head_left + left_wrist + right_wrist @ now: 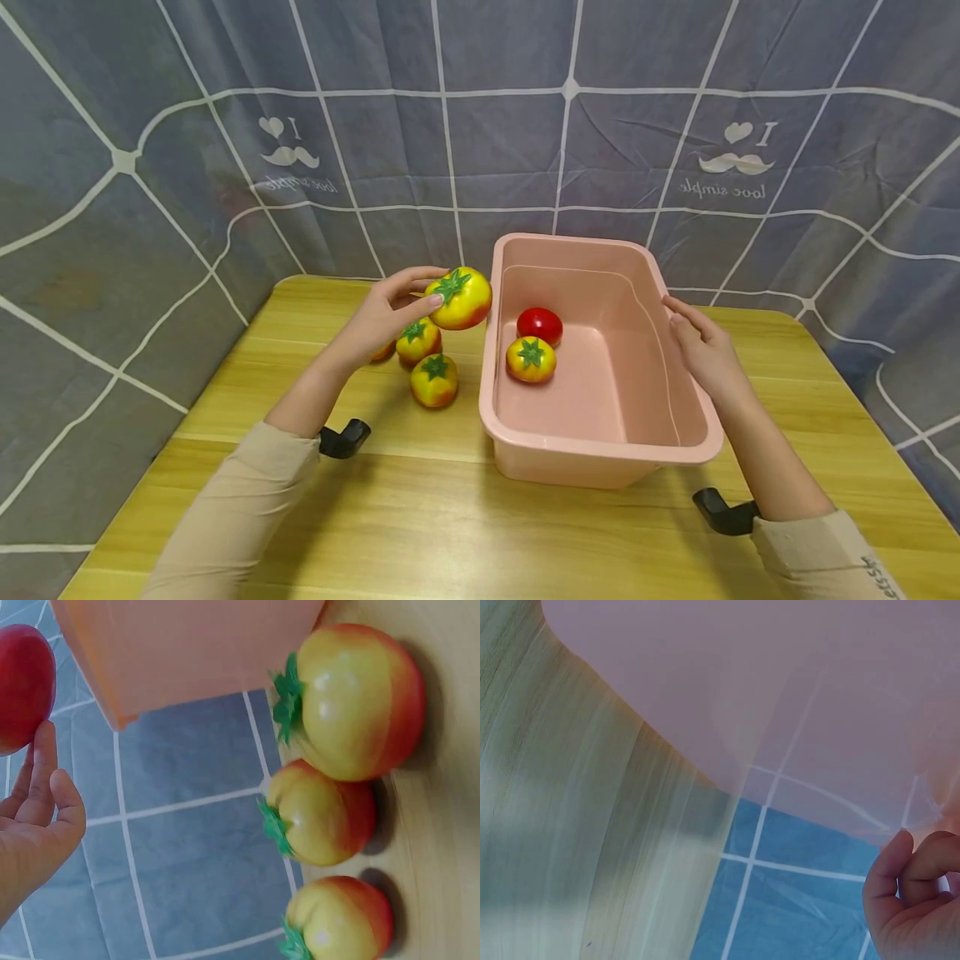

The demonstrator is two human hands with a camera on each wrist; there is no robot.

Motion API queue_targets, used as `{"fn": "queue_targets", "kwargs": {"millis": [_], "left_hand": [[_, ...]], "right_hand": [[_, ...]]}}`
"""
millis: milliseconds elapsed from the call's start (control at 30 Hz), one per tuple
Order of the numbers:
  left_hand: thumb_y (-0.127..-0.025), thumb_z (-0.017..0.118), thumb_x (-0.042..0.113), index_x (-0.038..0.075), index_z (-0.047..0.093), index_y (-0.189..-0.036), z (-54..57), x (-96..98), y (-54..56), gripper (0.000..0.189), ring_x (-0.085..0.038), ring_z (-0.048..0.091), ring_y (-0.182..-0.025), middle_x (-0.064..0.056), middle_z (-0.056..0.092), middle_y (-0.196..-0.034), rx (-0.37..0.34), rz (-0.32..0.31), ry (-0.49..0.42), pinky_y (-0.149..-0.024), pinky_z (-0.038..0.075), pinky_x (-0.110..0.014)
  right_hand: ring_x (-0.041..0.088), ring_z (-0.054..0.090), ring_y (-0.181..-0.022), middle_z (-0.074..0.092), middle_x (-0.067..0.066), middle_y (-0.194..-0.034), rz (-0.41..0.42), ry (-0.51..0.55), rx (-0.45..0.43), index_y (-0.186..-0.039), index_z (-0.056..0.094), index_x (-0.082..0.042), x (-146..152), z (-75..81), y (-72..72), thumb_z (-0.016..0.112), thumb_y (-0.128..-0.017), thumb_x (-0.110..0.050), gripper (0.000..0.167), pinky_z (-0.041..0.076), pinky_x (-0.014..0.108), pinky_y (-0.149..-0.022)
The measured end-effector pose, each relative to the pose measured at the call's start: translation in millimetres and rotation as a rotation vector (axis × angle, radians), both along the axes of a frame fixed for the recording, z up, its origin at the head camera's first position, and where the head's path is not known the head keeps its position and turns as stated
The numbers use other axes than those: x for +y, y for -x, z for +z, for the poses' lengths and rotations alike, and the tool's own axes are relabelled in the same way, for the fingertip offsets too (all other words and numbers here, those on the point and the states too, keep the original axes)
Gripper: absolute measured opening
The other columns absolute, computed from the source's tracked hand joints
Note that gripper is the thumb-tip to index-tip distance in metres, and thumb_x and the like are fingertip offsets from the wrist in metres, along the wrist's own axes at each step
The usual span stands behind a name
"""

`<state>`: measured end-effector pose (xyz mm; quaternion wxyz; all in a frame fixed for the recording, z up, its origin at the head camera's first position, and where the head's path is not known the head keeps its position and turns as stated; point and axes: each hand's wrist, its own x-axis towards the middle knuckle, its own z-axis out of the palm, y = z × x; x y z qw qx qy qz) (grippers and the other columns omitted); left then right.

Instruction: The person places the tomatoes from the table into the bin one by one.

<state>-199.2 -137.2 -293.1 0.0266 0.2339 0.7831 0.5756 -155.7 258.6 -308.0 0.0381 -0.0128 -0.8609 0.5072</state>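
My left hand (pixel 390 312) pinches a yellow-and-red toy tomato (pixel 465 307) with a green star-shaped top between thumb and fingers, close beside the left rim of a pink plastic tub (pixel 558 462). In the left wrist view, the red underside of that held tomato (pixel 24 690) shows at the upper left. On the tub's right rim, my right hand (pixel 708 354) grips the edge, its thumb over the top. Inside the tub lie a red tomato (pixel 540 325) and a yellow one (pixel 531 367), side by side near the left wall.
Left of the tub, several more toy tomatoes stand on the wooden table (pixel 450 533), the nearest tomato (pixel 433 385) close to the tub wall. A grey curtain (pixel 510 150) with white lines hangs behind the table and along its sides.
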Motion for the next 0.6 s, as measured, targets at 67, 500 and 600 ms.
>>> {"fn": "queue_targets", "kwargs": {"millis": [67, 500, 600], "left_hand": [[-0.092, 0.059, 0.023, 0.013, 0.052, -0.132, 1.3, 4.6, 1.0, 0.041, -0.024, 0.059, -0.097, -0.011, 0.056, -0.122, 0.001, -0.011, -0.005, -0.086, 0.049, -0.034], [-0.093, 0.058, 0.024, 0.016, 0.051, -0.131, 3.3, 31.2, 5.7, 0.040, -0.024, 0.058, -0.099, -0.008, 0.053, -0.122, -0.007, -0.057, -0.016, -0.089, 0.047, -0.037], [-0.093, 0.058, 0.023, 0.016, 0.051, -0.132, 1.4, 36.6, 6.9, 0.040, -0.023, 0.057, -0.101, -0.008, 0.052, -0.123, -0.003, -0.070, -0.026, -0.091, 0.046, -0.038]], "right_hand": [[0.039, 0.029, -0.131, 0.028, 0.018, -0.148, -0.002, -0.002, 0.003, -0.145, 0.032, -0.009, 0, 0.1, -0.1, 0.034, -0.100, -0.039, 0.054, 0.028, 0.056, -0.101], [0.040, 0.028, -0.132, 0.028, 0.019, -0.148, -0.002, 0.000, 0.005, -0.145, 0.031, -0.009, 0, -0.5, -0.9, 0.034, -0.100, -0.038, 0.054, 0.028, 0.057, -0.101], [0.040, 0.027, -0.132, 0.027, 0.018, -0.149, 0.000, 0.009, -0.003, -0.146, 0.030, -0.009, 0, -0.4, -0.7, 0.033, -0.100, -0.038, 0.054, 0.026, 0.058, -0.102]]}}
